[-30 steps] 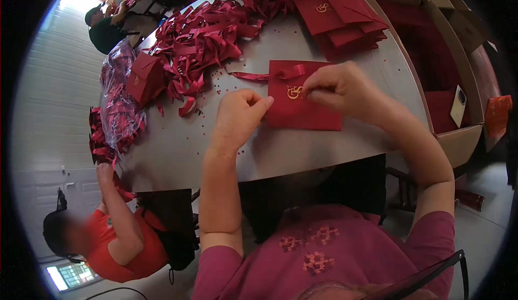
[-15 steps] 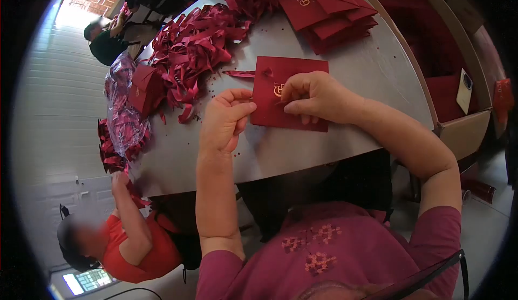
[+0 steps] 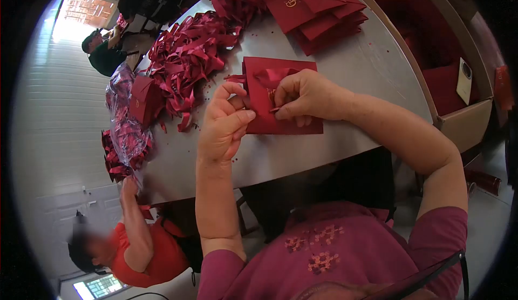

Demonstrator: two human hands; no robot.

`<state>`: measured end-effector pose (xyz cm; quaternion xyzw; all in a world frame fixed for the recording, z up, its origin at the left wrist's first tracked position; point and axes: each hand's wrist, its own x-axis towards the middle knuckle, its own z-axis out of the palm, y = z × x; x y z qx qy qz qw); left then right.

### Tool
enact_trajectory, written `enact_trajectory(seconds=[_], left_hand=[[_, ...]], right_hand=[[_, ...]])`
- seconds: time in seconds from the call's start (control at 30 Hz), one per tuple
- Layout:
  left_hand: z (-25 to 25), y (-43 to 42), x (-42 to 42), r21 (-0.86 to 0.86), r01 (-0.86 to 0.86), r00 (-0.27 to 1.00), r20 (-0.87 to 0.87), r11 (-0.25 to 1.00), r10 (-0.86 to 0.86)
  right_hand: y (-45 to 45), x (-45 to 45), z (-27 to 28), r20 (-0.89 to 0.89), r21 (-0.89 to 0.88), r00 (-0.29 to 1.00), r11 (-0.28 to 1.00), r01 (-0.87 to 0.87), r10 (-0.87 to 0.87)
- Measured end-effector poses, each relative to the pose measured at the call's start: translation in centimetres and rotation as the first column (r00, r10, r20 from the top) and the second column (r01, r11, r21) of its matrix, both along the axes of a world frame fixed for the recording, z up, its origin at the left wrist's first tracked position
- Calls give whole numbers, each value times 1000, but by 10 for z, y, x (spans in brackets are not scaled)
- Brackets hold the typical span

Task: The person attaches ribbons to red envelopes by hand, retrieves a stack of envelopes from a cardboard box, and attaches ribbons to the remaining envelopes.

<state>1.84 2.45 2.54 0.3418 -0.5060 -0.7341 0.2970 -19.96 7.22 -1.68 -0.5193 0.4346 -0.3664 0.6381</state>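
Note:
A red paper bag (image 3: 302, 124) with a gold logo lies flat on the grey table, in front of me. My left hand (image 3: 224, 117) is at the bag's left edge, thumb and fingers closed on that edge. Over the logo is my right hand (image 3: 298, 99), its thumb and index finger pinched on the end of a red ribbon (image 3: 272, 75). The ribbon curves across the upper part of the bag, and my fingers partly cover the logo.
Tangled red ribbons (image 3: 189, 54) heap at the upper left, beside a plastic-wrapped bundle (image 3: 123, 116). Stacked red bags (image 3: 318, 8) lie beyond. At the right, a cardboard box (image 3: 467, 122) holds a phone (image 3: 464, 81). A person in red (image 3: 145, 251) works at the left.
The view has shifted, and the bag appears further left. My right hand now has the ribbon end pulled down across the bag. My left hand has closed on the bag's edge.

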Motion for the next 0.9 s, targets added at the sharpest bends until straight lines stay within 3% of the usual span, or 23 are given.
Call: enact_trajectory(seconds=[0.23, 0.33, 0.5, 0.6, 0.67, 0.9], left_hand=[[-9, 4, -3, -208, -50, 992, 105, 977, 74], [-6, 7, -6, -228, -87, 968, 210, 970, 136], [-14, 2, 4, -131, -184, 963, 176, 974, 205], [-18, 1, 10, -23, -219, 965, 140, 975, 220], [-20, 2, 12, 33, -224, 965, 149, 974, 216], [-26, 13, 6, 51, -198, 976, 102, 979, 192]], right_hand=[[-4, -3, -2, 38, -2, 998, 999, -52, 52], [-3, -1, -6, 91, -9, 995, 999, -35, 35], [3, 5, 1, 40, -51, 999, 998, 20, -18], [6, 15, -3, -74, -148, 994, 987, 68, -79], [5, 22, -19, -149, -553, 965, 827, 100, -216], [8, 30, -4, -310, -746, 884, 666, 4, -351]])
